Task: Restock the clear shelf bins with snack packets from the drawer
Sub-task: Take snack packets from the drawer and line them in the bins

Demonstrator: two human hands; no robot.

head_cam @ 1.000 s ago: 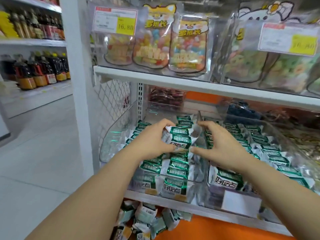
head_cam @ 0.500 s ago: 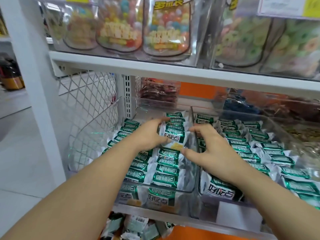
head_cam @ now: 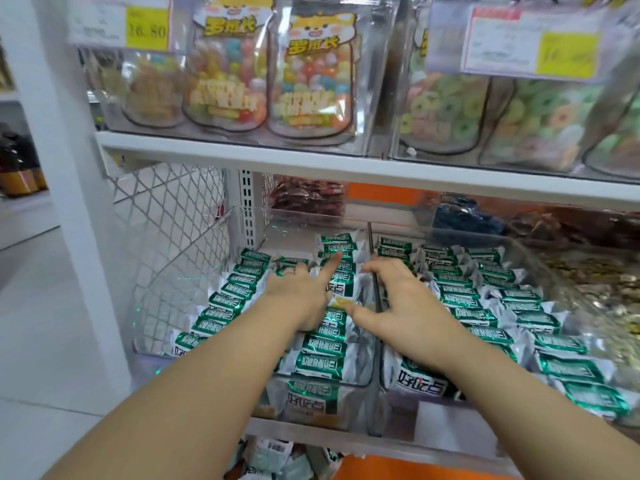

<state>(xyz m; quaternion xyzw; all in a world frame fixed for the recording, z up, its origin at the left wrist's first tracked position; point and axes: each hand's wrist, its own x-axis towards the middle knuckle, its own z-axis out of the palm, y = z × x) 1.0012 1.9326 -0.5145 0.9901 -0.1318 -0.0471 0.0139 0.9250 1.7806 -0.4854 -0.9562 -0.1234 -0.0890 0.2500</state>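
Left hand point(head_cam: 301, 296) lies on packets point(head_cam: 228, 299) in left bin point(head_cam: 145, 355), fingers spread, index straight, pointing at far row; holds nothing. Right hand point(head_cam: 398, 306) just right of it, over divider point(head_cam: 375, 289) between bins, fingers loosely curved, thumb touching tilted packet point(head_cam: 341, 289) between hands; no grip seen. Right bin point(head_cam: 436, 424) full of same packets. Loose packets point(head_cam: 273, 455) below shelf point(head_cam: 294, 435), near edge.

Left hand point(head_cam: 298, 296): I've let go of the packet point(head_cam: 341, 289); my fingers now lie straight, index finger point(head_cam: 329, 271) stretched over the row.
Packet: no longer lifted; it sits down in the row.
Right hand point(head_cam: 401, 306): lowered and spread beside the packet.
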